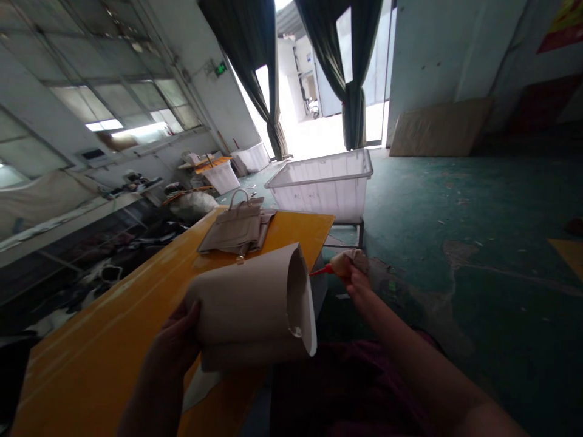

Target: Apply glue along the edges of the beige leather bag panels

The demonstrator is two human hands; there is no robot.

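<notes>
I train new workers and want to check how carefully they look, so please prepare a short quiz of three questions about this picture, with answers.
1. Where does the handled bag lie?
A. on the floor
B. on the yellow table
C. inside the white bin
2. True or false: the left hand grips the beige piece near the end farther from its open side.
3. Fill in: the tool in the right hand has a ____ tip.

Key:
1. B
2. True
3. red

Left fingers (192, 317) curled, right arm (405, 345) outstretched, right fingers (348, 274) clasped
</notes>
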